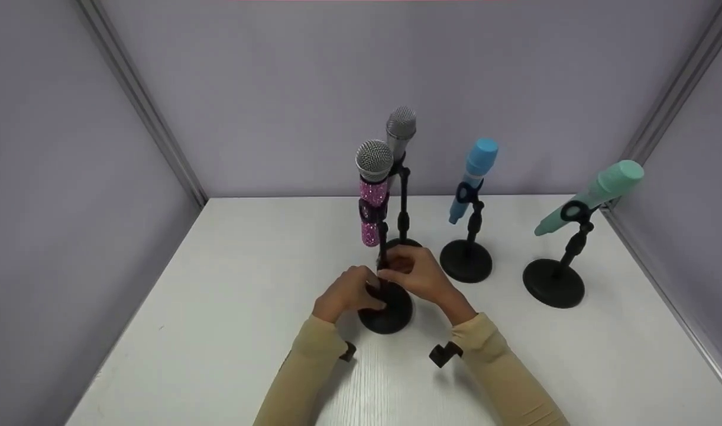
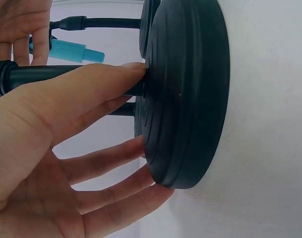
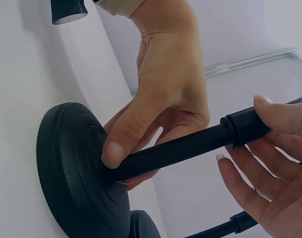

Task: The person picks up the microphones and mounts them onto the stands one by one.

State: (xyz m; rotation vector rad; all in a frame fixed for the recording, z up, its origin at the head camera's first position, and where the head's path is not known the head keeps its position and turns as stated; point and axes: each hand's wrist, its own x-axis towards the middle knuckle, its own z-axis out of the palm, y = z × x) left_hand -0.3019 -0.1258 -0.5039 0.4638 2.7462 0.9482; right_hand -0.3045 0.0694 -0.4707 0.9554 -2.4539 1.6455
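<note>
A black round-based microphone stand [image 1: 387, 319] stands in front of me and holds a glittery pink microphone [image 1: 372, 192] with a silver mesh head. Low on this stand, my left hand [image 1: 352, 290] grips where the pole meets the base. Its thumb presses the base top beside the pole, and the other fingers reach round the far side, as the left wrist view shows. Higher up, my right hand [image 1: 417, 272] pinches the pole's collar [image 3: 245, 127] between thumb and fingers. The right wrist view shows both hands on the same pole.
Just behind stands a silver microphone [image 1: 401, 124] on its own stand. To the right are a blue microphone [image 1: 482, 155] and a mint-green microphone [image 1: 618, 179], each tilted on a black stand. Grey panels enclose the white table [image 1: 219, 331] at the back and sides.
</note>
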